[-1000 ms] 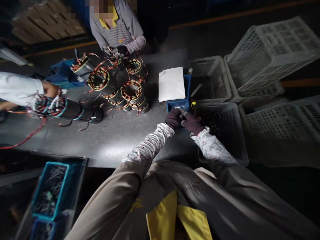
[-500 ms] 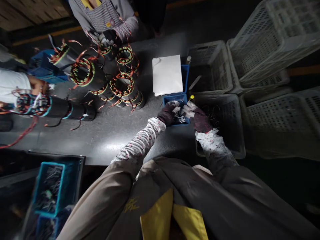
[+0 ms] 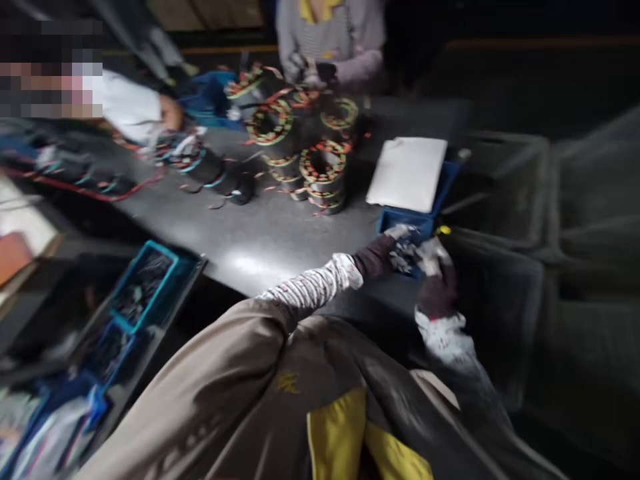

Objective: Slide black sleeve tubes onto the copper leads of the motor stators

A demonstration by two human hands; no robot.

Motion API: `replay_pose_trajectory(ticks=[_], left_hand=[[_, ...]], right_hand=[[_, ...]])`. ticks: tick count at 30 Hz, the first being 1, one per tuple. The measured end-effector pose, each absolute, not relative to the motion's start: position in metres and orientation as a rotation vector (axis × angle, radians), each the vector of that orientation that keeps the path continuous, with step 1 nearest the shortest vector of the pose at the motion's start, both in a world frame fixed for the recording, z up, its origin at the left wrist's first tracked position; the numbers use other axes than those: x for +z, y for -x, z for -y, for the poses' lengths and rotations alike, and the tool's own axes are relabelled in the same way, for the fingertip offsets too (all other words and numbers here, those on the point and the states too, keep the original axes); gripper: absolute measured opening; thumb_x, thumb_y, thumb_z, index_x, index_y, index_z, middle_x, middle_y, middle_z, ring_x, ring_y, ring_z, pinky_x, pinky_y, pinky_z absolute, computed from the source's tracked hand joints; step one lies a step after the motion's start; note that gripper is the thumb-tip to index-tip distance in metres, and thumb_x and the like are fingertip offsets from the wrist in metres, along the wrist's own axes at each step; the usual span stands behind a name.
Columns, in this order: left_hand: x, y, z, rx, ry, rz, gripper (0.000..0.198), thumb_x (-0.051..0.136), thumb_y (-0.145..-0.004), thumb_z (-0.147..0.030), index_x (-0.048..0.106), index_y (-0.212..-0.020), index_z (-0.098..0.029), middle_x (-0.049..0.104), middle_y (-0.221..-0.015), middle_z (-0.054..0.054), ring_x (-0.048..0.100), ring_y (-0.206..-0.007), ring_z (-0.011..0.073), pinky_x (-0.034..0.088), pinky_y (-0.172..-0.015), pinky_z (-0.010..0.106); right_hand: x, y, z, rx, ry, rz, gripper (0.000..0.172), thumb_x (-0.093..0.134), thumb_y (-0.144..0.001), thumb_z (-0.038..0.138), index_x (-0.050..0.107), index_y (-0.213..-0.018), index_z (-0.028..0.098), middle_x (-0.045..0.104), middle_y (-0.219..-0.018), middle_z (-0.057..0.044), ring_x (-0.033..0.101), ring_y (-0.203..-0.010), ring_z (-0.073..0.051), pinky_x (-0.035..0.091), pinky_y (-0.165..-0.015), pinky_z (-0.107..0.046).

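The head view is blurred. My left hand, in a dark glove with a pale fingertip area, reaches to the near rim of a blue plastic bin holding small grey metal parts. My right hand, also dark-gloved, sits just right of that bin, above a dark crate. Blur hides whether either hand holds a part. A white sheet lies across a blue tray behind the bin.
Copper-wound motor stators stand in stacks on the grey workbench. Two co-workers handle them, one in a checked apron, one in a white sleeve. Grey plastic crates stand right; a teal bin of metal parts sits lower left.
The whole view has swung and tilted, so the bench now runs at a new angle. My right hand has dropped back toward me, further from my left hand.
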State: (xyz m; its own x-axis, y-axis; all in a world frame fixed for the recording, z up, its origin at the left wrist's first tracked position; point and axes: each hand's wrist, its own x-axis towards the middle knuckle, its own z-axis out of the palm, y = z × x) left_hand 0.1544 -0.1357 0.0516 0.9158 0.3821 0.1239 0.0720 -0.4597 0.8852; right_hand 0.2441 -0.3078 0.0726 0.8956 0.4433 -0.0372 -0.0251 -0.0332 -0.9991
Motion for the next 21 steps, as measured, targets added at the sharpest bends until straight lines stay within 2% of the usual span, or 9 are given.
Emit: replay_pose_trajectory(ticks=[3, 5, 7, 11, 15, 17, 19, 21], left_hand=[[0.049, -0.113, 0.13, 0.488, -2.117, -0.508, 0.078, 0.082, -0.102, -0.038, 0.056, -0.172, -0.016, 0.059, -0.176, 0.022, 0.056, -0.167, 0.0385, 0.046, -0.141, 0.06], [0.048, -0.076, 0.12, 0.532, -2.17, -0.698, 0.077, 0.08, -0.103, -0.037, 0.054, -0.173, -0.015, 0.057, -0.177, 0.022, 0.053, -0.169, 0.0379, 0.044, -0.143, 0.061], [0.051, -0.034, 0.104, 0.549, -2.192, -0.898, 0.076, 0.079, -0.102, -0.034, 0.055, -0.171, -0.015, 0.059, -0.175, 0.023, 0.053, -0.169, 0.0377, 0.042, -0.145, 0.061], [0.071, 0.048, 0.045, 0.479, -2.144, -1.268, 0.069, 0.075, -0.105, -0.028, 0.058, -0.17, -0.015, 0.06, -0.174, 0.021, 0.056, -0.166, 0.0346, 0.045, -0.143, 0.057], [0.103, 0.103, -0.04, 0.408, -2.034, -1.505, 0.068, 0.071, -0.105, -0.019, 0.057, -0.172, -0.014, 0.056, -0.178, 0.022, 0.062, -0.16, 0.0341, 0.048, -0.14, 0.052], [0.115, 0.114, -0.083, 0.4, -1.99, -1.553, 0.065, 0.071, -0.105, -0.019, 0.061, -0.169, -0.015, 0.059, -0.175, 0.02, 0.058, -0.163, 0.0325, 0.044, -0.142, 0.047], [0.12, 0.115, -0.118, 0.406, -1.949, -1.572, 0.053, 0.069, -0.108, -0.022, 0.069, -0.161, -0.018, 0.066, -0.169, 0.016, 0.057, -0.164, 0.0303, 0.042, -0.142, 0.044], [0.12, 0.115, -0.141, 0.415, -1.889, -1.583, 0.038, 0.068, -0.111, -0.032, 0.079, -0.145, -0.02, 0.075, -0.156, 0.015, 0.066, -0.153, 0.0314, 0.048, -0.136, 0.044]], right_hand=[[0.051, -0.196, 0.299, 0.217, 1.669, 0.703, 0.055, 0.069, -0.103, 0.06, 0.077, -0.135, 0.016, 0.078, -0.142, -0.024, 0.074, -0.14, -0.039, 0.056, -0.126, -0.063], [0.031, -0.16, 0.287, 0.334, 1.729, 0.948, 0.057, 0.062, -0.107, 0.058, 0.075, -0.145, 0.017, 0.076, -0.145, -0.024, 0.074, -0.138, -0.039, 0.06, -0.12, -0.062], [0.011, -0.129, 0.271, 0.42, 1.82, 1.242, 0.06, 0.056, -0.106, 0.06, 0.078, -0.138, 0.014, 0.077, -0.14, -0.026, 0.075, -0.131, -0.041, 0.065, -0.111, -0.06], [-0.023, -0.102, 0.246, 0.414, 1.849, 1.71, 0.044, 0.059, -0.105, 0.041, 0.086, -0.13, 0.017, 0.078, -0.146, -0.022, 0.066, -0.144, -0.042, 0.055, -0.12, -0.057], [-0.045, -0.105, 0.242, 0.086, 1.856, 1.93, 0.042, 0.056, -0.111, 0.036, 0.087, -0.135, 0.022, 0.078, -0.151, -0.016, 0.063, -0.15, -0.039, 0.05, -0.121, -0.055], [-0.052, -0.108, 0.245, -0.04, 1.856, 1.932, 0.043, 0.054, -0.113, 0.036, 0.088, -0.134, 0.02, 0.079, -0.149, -0.016, 0.064, -0.147, -0.037, 0.05, -0.121, -0.053], [-0.057, -0.11, 0.249, -0.077, 1.856, 1.942, 0.045, 0.052, -0.113, 0.035, 0.088, -0.134, 0.019, 0.079, -0.148, -0.017, 0.066, -0.146, -0.036, 0.053, -0.119, -0.054], [-0.06, -0.111, 0.252, -0.039, 1.871, 1.94, 0.047, 0.05, -0.112, 0.036, 0.088, -0.136, 0.021, 0.079, -0.149, -0.016, 0.068, -0.145, -0.038, 0.056, -0.12, -0.057]])
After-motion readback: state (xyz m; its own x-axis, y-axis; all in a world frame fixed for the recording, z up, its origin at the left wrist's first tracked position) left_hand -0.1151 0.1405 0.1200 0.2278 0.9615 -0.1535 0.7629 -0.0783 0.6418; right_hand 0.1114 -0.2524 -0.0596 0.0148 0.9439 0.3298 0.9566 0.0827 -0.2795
